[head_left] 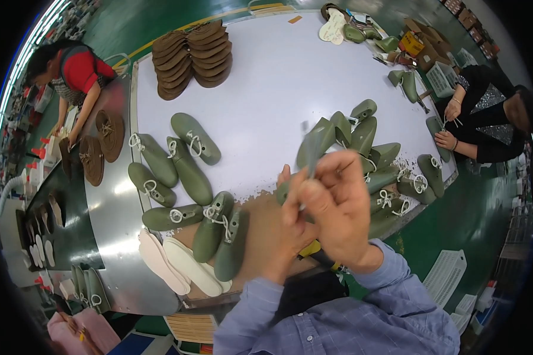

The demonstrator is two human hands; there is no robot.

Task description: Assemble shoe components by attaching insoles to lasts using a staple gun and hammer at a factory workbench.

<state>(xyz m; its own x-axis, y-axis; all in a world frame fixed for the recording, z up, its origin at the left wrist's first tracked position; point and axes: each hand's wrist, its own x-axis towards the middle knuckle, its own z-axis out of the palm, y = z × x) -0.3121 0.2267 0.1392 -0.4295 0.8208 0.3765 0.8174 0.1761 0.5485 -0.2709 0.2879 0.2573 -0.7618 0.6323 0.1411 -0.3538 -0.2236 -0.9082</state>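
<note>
Starting at the far left, we've got a person in a red top (80,70) leaning over a metal side bench (109,201) with a few brown shoe uppers (100,145) laid out on it. Just right of that, at the far end of the white table (278,77), sits a stack of brown insoles (190,58). Coming nearer on the left side of the table there's a loose bunch of olive-green shoe lasts with white laces (180,171) tied on them, and right at the near edge a few pale cream insoles (180,266) lie side by side, touching the closest lasts. In the middle, near us, our two hands are bunched up together over a brown worn patch of the table. Our left hand (290,222) sits lower and mostly hidden behind the other, fingers curled, but we can't tell exactly what it's gripping. Our right hand (337,204) is closed, fingers pinched around a green last (315,145) that sticks up and away from us, a bit blurred. Just right of our hands there's another pile of green lasts (379,165), some laced. Far right, a person in black (485,118) works at the table edge with both hands close together on something small.
</note>
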